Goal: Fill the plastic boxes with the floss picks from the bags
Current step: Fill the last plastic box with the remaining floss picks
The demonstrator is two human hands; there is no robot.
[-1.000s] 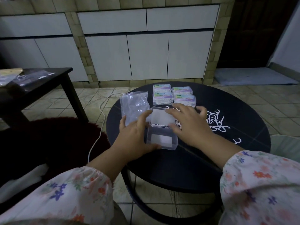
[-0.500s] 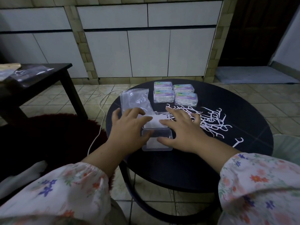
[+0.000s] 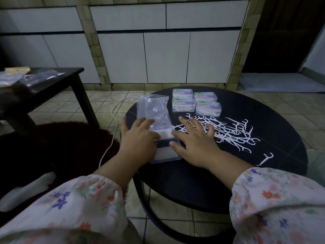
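A clear plastic box (image 3: 167, 153) lies open on the round black table (image 3: 263, 155), near its left front edge. My left hand (image 3: 139, 140) rests flat on the box's left side, fingers straight. My right hand (image 3: 195, 140) lies spread beside the box, its thumb on the box's rim and its fingers over the near edge of a pile of white floss picks (image 3: 232, 132). A clear plastic bag (image 3: 153, 111) lies behind the box. Several filled, closed boxes (image 3: 196, 102) stand in a block at the back.
One stray floss pick (image 3: 265, 158) lies near the table's right front edge. A dark low table (image 3: 52, 81) with bags on it stands at left. A white cable (image 3: 112, 127) runs over the tiled floor beside a dark red rug (image 3: 58, 147).
The open box has come down flat onto the table and closer to me. Both hands have flattened out, and the right hand has spread toward the floss pick pile.
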